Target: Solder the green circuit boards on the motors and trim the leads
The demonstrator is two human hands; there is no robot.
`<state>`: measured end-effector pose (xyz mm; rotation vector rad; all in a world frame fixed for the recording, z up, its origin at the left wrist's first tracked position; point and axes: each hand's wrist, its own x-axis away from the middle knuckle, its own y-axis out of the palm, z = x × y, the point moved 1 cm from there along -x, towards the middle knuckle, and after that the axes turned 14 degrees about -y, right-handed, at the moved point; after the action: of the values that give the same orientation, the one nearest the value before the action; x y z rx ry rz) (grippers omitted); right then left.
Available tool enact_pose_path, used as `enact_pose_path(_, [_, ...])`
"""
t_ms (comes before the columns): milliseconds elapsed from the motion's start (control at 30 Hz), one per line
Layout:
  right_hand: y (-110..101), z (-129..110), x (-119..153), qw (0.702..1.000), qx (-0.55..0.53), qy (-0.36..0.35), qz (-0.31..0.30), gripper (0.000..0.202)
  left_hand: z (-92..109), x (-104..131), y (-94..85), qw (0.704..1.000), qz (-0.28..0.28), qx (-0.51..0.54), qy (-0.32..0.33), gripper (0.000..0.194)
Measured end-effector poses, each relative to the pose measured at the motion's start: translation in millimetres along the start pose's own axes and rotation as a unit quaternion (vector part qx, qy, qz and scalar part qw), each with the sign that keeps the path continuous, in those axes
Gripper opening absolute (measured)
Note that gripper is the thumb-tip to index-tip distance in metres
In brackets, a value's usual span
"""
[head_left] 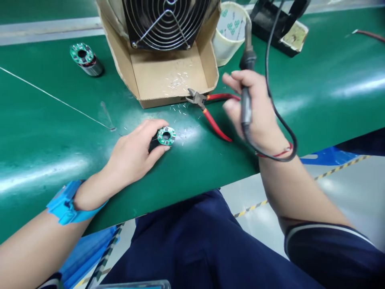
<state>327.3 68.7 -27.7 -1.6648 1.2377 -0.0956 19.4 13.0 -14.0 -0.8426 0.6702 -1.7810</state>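
My left hand (136, 150) grips a small motor part with a ring-shaped green circuit board (166, 136) on top, its thumb and fingers around the sides. The board faces up, and most of the body below is hidden. In my right hand (255, 108) is a soldering iron (247, 86), raised above the mat with its tip end pointing away from me; its cable loops over my wrist. Red-handled side cutters (201, 100) lie with jaws spread between my hands. A second motor part (87, 60) of the same look stands at the back left.
A cardboard tray (168, 74) with wire clippings sits under a black fan (168, 24). Beside it are a white tape roll (224, 44) and a soldering stand with a sponge (294, 38). Solder wire (57, 96) crosses the green mat (192, 164) at left.
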Motion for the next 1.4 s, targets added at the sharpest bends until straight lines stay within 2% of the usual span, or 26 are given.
enact_pose_path(67, [7,-1,10,0.997,0.031,-0.005,-0.068,0.101,1,0,0.0,1.0,-0.002,0.01,-0.027,0.04])
enact_pose_path(100, [10,-1,13,0.994,0.049,-0.004,-0.095,0.112,1,1,0.0,0.999,0.0,0.017,-0.037,0.04])
enact_pose_path(133, [11,-2,16,0.992,0.066,-0.003,-0.111,0.112,1,1,0.0,0.999,0.003,0.024,-0.043,0.039])
enact_pose_path(167, [12,-3,18,0.99,0.079,0.0,-0.116,0.102,1,1,-0.1,0.998,0.007,0.033,-0.045,0.038])
enact_pose_path(267, [11,-11,21,0.988,0.12,-0.001,-0.096,0.057,2,3,-0.1,0.997,0.018,0.059,-0.046,0.034])
enact_pose_path(333, [10,-19,24,0.989,0.127,-0.002,-0.069,0.043,3,5,-0.1,0.997,0.022,0.069,-0.04,0.033])
enact_pose_path(433, [10,-30,29,0.995,0.093,-0.016,-0.038,0.046,4,7,-0.1,0.996,0.035,0.077,-0.027,0.033])
enact_pose_path(533, [12,-40,36,0.996,0.065,-0.048,-0.039,0.044,5,8,-0.2,0.996,0.044,0.076,-0.025,0.033])
enact_pose_path(667, [14,-53,40,0.994,0.059,-0.069,-0.065,0.041,6,9,-0.3,0.997,0.042,0.066,-0.02,0.032])
enact_pose_path(833, [11,-70,34,0.977,0.113,-0.132,-0.124,0.033,8,13,-0.9,0.997,0.062,0.032,0.01,0.035])
enact_pose_path(967, [6,-74,27,0.967,0.133,-0.15,-0.159,0.033,6,15,-1.3,0.996,0.083,0.001,0.032,0.035])
enact_pose_path(1167, [-1,-79,23,0.953,0.16,-0.179,-0.186,0.029,6,14,-0.9,0.996,0.085,-0.013,0.022,0.034])
enact_pose_path(1267, [3,-77,17,0.961,0.198,-0.149,-0.124,0.026,7,15,-5.8,0.995,0.098,-0.003,0.018,0.031])
enact_pose_path(1333, [10,-71,9,0.964,0.238,-0.09,-0.079,0.026,4,15,-15.2,0.992,0.122,0.014,0.003,0.034])
enact_pose_path(1400, [17,-61,1,0.963,0.262,-0.022,-0.061,0.033,-3,11,-30.7,0.984,0.169,0.045,-0.02,0.042])
